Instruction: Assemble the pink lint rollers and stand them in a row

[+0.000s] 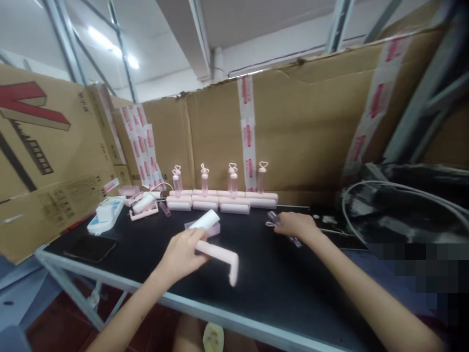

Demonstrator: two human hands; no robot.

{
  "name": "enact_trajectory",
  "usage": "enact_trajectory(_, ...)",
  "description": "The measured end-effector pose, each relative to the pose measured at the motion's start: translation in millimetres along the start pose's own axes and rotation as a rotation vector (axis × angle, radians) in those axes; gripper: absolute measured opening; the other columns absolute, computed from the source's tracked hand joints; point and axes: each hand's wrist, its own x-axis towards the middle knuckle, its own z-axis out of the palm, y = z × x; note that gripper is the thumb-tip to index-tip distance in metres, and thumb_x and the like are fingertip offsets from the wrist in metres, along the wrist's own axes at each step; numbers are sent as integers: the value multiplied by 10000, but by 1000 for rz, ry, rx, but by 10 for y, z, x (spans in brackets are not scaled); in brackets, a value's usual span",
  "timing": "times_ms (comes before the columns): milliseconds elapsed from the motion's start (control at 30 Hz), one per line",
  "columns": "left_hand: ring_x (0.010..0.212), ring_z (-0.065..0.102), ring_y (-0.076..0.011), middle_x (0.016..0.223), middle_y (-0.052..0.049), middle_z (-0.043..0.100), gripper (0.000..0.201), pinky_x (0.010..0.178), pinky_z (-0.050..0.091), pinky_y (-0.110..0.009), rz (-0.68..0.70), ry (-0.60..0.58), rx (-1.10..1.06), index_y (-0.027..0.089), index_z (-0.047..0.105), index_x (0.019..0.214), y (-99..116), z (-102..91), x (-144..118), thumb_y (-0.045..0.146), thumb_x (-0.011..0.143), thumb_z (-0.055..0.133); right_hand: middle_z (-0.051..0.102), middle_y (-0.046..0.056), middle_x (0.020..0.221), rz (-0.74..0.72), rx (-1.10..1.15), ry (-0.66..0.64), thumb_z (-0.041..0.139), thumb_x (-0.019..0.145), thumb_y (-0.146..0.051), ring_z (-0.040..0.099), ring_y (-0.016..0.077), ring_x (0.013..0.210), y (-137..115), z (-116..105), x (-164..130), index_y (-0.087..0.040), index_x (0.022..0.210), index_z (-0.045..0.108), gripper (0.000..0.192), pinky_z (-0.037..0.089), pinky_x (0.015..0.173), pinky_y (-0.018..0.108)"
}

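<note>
We are gripping a pink roller handle (220,259) in our left hand (183,254); our right hand (295,226) is closing on a clear tube (278,224), finished rollers (220,200) lining the cardboard wall (311,132) behind.

I saw cardboard walls (308,127) around a black table (286,293), ceiling lights (110,46) glaring above.

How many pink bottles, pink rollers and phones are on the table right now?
Upright pink bottles with heart tops: 4
Pink roller in the left hand: 1, roller
Black phone: 1
Total: 6
Stacked pink pieces behind are too blurred to count.
</note>
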Motion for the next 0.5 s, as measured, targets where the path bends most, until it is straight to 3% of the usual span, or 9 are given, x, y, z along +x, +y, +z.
enact_trajectory(100, 775, 576, -175, 822, 2, 614, 84, 662, 368, -255, -93, 8, 11, 216, 499, 794, -228, -91, -93, 215, 726, 547, 662, 101, 665, -33, -27, -50, 571, 682, -405, 619, 261, 624, -218, -150, -2, -195, 623, 581, 218, 383, 525, 310)
enact_trajectory(200, 696, 558, -146, 777, 33, 604, 125, 590, 336, -228, -179, 42, -117, 224, 501, 769, -420, -106, -149, 306, 723, 583, 654, 54, 653, -209, 69, -32, 463, 761, -487, 591, 199, 591, -632, -391, -43, -202, 706, 576, 312, 337, 504, 264)
enact_trajectory(333, 551, 502, -104, 608, 55, 545, 229, 530, 322, -195, -360, 187, -599, 189, 495, 700, -704, -11, -117, 287, 590, 669, 619, 7, 560, -519, 196, -217, 544, 711, -422, 539, 150, 506, -1276, -602, -64, -199, 694, 572, 225, 300, 484, 243)
enact_trajectory(400, 478, 486, -90, 550, 46, 524, 214, 494, 336, -191, -440, 229, -855, 163, 502, 695, -832, 59, -53, 314, 612, 629, 621, 7, 581, -586, 129, -260, 572, 679, -396, 536, 149, 521, -1549, -618, -34, -200, 653, 565, 198, 294, 481, 242)
enact_trajectory(500, 406, 478, -88, 492, 35, 514, 282, 443, 342, -192, -476, 248, -964, 123, 545, 790, -944, 146, 52, 384, 686, 544, 608, 4, 570, -636, 46, -309, 585, 654, -401, 536, 149, 519, -1865, -594, 53, -197, 588, 558, 215, 313, 474, 245)
